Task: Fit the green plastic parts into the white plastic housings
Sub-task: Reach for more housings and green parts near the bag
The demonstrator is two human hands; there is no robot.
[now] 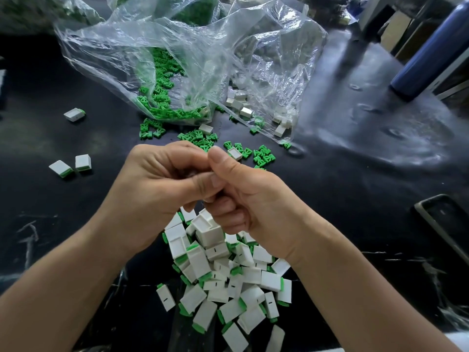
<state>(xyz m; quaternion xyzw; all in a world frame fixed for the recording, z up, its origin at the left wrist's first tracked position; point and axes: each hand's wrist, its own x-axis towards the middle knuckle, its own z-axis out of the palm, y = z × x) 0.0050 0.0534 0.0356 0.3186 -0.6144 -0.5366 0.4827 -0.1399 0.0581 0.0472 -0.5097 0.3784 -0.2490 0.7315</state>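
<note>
— What's closest to us?

— The heap of finished pieces, low in the view between the forearms. They are white box-shaped housings, each with a green part showing as a strip at one end. Several carry a short dark slot on one face.

— And the hands?

— Just above that heap. The left hand and right hand are pressed together, all fingers curled and thumbs close. Whatever they pinch is hidden between them, so I cannot tell what either one grips. An open white housing sits right under the right hand's lower fingers, touching them. It may be held there or merely lie on top of the heap.

— Where's the loose stock?

— Beyond the hands. Green parts, small and forked, are scattered on the dark table and spill from a crumpled clear bag. Empty white housings lie under the bag's right half. One empty housing rests just past the right thumb.

— Anything else?

— Three finished pieces lie apart on the left: two side by side and a single one farther back. A blue cylinder stands at the far right, and a dark rectangular frame lies near the right edge. The bag's folds blur much of what is inside it.
</note>
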